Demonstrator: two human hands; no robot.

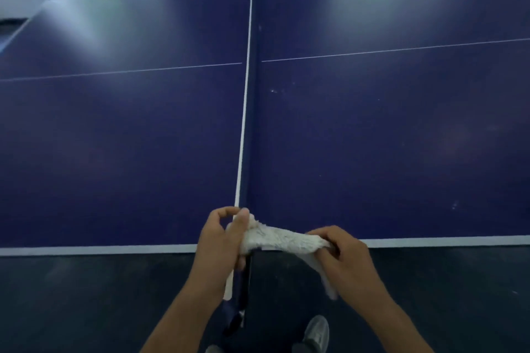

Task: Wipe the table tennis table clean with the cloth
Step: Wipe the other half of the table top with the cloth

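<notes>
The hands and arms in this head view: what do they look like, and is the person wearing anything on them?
The left hand and right hand are gloveless; no watch, band or ring shows, though the picture is soft. The left arm and right arm carry no sleeves down to the frame's edge.

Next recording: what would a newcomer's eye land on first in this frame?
A white cloth is stretched between the left hand and the right hand, which both grip it, low in the middle above the table's near edge. Behind it the dark blue table tennis table fills the view, split down the centre by the net seen end-on. A few pale specks lie on its right half near the net.
</notes>
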